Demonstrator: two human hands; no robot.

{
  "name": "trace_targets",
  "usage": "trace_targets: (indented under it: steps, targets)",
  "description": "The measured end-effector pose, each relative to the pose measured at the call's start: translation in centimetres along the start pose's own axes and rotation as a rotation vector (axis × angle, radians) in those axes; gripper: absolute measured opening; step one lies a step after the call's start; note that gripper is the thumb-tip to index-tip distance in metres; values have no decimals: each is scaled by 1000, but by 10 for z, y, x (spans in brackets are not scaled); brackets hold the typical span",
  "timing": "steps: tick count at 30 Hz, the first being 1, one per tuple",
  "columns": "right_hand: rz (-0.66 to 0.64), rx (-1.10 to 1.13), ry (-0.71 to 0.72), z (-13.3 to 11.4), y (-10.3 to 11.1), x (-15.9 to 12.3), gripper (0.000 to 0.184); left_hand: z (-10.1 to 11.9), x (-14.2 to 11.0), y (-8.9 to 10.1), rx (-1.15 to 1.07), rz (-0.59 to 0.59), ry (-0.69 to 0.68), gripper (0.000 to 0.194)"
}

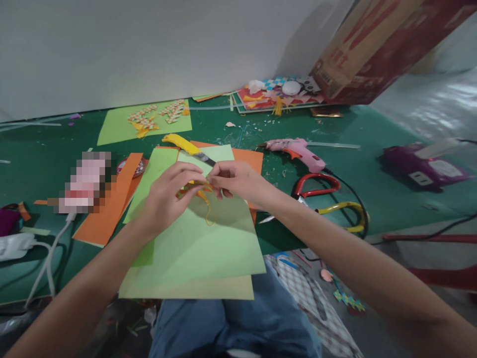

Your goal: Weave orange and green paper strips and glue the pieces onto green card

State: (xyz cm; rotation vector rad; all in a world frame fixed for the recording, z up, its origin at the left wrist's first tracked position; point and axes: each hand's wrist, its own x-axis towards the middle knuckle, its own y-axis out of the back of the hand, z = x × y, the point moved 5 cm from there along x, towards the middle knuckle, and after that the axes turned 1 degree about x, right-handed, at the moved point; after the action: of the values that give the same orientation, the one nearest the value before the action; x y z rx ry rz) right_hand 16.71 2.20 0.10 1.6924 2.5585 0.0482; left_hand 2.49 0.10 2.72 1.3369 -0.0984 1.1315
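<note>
Over light green paper sheets (208,248) both hands meet at a small yellow-orange craft piece with a dangling yellow thread (207,211). My left hand (169,191) is curled, its thumb and fingers closed on this piece, most of which they hide. My right hand (234,181) pinches at the piece's right end, fingertips touching those of the left; what exactly sits in that pinch is too small to make out. Just beyond the hands lies a yellow-handled knife (182,144), its blade pointing toward my right hand.
A pink glue gun (294,149) and red-and-yellow-handled scissors (316,186) lie right. Orange strips (112,209) and a blurred phone (87,181) with a cable are left. Woven pieces (143,119) rest on green paper behind. A cardboard box (357,54) leans at back right.
</note>
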Motion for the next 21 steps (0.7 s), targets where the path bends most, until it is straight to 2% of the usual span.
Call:
trace_targets:
  steps: [5,12,17,21]
  targets:
    - [-7,5,-75,8,-1,3,12,-2,-3,-6,77,-79,-50,11]
    - [31,-204,-51,12,2,5,15,-2,0,-9,193,-164,-150,9]
    - [69,-364,-70,9,1,5,18,-3,0,-11,217,-184,-92,7]
    - [38,-318,-107,11,1,5,19,-4,-1,-12,151,-228,-32,13]
